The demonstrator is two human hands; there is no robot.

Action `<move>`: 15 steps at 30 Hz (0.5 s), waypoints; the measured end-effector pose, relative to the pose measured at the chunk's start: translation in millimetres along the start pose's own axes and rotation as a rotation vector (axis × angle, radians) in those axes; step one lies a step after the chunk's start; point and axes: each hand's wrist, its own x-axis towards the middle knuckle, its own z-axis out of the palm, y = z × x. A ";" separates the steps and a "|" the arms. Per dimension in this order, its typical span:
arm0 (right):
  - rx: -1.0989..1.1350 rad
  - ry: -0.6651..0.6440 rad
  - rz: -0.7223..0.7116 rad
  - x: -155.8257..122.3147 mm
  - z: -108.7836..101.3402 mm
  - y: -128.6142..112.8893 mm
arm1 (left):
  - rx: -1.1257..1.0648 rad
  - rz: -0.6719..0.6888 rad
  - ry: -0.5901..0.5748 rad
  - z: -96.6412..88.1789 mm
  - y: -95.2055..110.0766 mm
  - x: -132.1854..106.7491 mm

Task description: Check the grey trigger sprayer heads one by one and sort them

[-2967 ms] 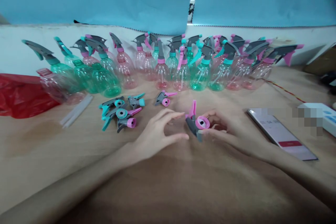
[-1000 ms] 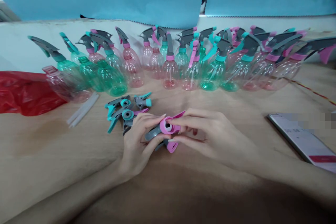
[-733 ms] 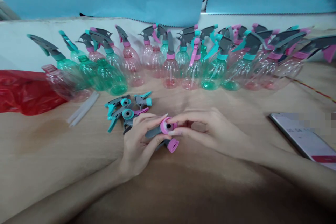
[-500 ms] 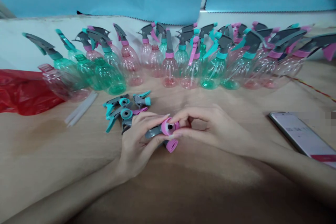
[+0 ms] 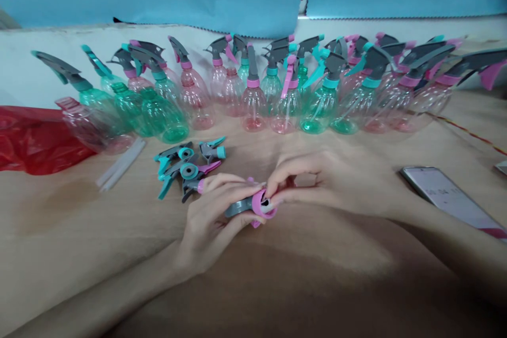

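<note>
My left hand (image 5: 216, 214) is closed round a grey trigger spray head (image 5: 238, 207) with a pink collar, its open underside turned up towards me. The thumb and fingers of my right hand (image 5: 320, 185) pinch at the rim of that collar, by the dark opening; whether a small part is between the fingertips is hidden. Partly covered by my left fingers, another grey and pink spray head (image 5: 190, 188) lies on the table. Beyond it rests a loose pile of grey and turquoise spray heads (image 5: 189, 171).
Pink and green spray bottles (image 5: 253, 108) line the back, most with heads fitted, several on the left without. White tubes (image 5: 121, 165) lie beside a red plastic bag (image 5: 39, 140) at left. A phone (image 5: 451, 195) showing a timer is at right.
The spray head in my left hand has moved slightly right and down and turned a little. My right fingertips have shifted from its pink nozzle side to the collar's upper rim.
</note>
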 end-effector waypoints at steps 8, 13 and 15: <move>-0.204 0.017 -0.139 -7.0 -3.7 9.0 | -0.061 -0.011 -0.024 4.3 8.6 5.1; -0.267 -0.067 -0.128 -11.6 -11.7 7.7 | -0.109 0.003 -0.047 10.0 5.9 10.3; -0.248 -0.105 -0.097 -15.9 -18.0 3.1 | -0.110 -0.035 -0.028 12.3 1.8 11.4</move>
